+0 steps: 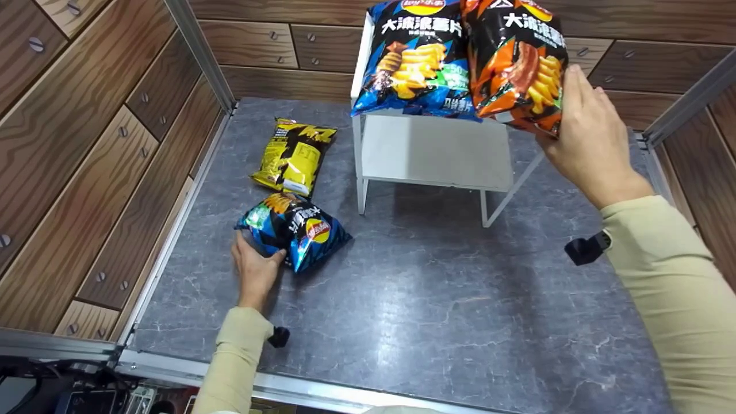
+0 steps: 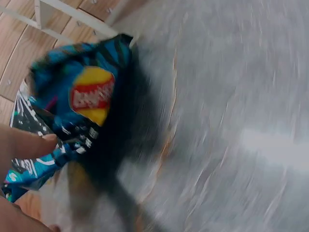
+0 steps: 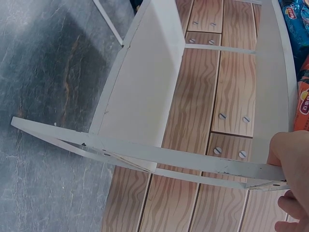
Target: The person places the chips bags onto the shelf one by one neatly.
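My left hand (image 1: 256, 270) grips a blue potato chip bag (image 1: 305, 227) above the grey floor, thumb on its front; the bag is blurred in the left wrist view. My right hand (image 1: 592, 135) lies along the right side of an orange-and-black chip bag (image 1: 517, 69) on the white rack's top shelf, fingers mostly straight. In the right wrist view, a digit overlaps the corner of the white rack (image 3: 212, 159). Another blue chip bag (image 1: 417, 63) stands left of the orange one. A yellow-and-black chip bag (image 1: 293, 158) lies on the floor behind the held bag.
The rack's lower shelf (image 1: 437, 149) is a bare white panel on thin legs. Wood-patterned walls (image 1: 109, 190) with metal corner posts enclose the grey marbled floor (image 1: 414, 310). A metal rail (image 1: 322, 393) runs along the front edge, with cables at the lower left.
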A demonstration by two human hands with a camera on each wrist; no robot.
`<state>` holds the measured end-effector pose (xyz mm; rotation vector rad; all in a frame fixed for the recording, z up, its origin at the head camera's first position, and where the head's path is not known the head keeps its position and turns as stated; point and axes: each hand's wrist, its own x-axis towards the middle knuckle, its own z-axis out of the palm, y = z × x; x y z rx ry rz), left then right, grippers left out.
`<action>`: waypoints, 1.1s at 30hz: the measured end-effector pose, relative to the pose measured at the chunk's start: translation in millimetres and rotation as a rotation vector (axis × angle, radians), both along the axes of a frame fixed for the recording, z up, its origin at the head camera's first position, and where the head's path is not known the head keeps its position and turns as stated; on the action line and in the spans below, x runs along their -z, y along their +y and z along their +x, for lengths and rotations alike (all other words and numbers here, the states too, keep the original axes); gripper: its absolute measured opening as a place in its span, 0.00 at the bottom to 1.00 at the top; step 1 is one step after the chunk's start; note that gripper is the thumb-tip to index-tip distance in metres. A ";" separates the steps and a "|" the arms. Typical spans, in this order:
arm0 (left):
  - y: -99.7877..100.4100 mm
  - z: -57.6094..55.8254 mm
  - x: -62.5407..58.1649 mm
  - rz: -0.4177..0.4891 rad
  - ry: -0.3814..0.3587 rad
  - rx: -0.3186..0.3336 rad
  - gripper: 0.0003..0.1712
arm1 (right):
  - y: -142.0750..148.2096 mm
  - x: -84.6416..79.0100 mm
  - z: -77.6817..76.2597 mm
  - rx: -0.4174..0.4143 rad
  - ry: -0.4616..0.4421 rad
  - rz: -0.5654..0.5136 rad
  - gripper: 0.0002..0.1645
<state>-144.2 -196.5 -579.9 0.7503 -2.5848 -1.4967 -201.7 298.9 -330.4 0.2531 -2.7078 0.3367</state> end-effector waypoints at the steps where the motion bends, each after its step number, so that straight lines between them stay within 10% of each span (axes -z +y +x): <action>1: -2.1 -0.9 -2.6 -0.007 0.000 -0.001 0.63 | 0.3 0.2 0.0 -0.002 0.011 0.001 0.58; 7: -11.6 -8.6 -17.3 -0.091 0.022 0.029 0.61 | 1.1 0.6 -0.4 0.006 0.002 0.001 0.59; 18: -27.2 -20.4 -25.8 -0.692 0.116 0.741 0.60 | -0.2 0.4 1.1 0.001 0.001 0.010 0.56; 23: -28.8 -17.5 -25.1 -0.864 0.071 0.815 0.59 | 0.9 0.8 0.8 0.002 -0.012 0.005 0.59; 33: -18.4 8.0 -21.7 -0.921 0.114 0.831 0.60 | 0.1 2.3 -0.2 -0.001 0.013 -0.003 0.55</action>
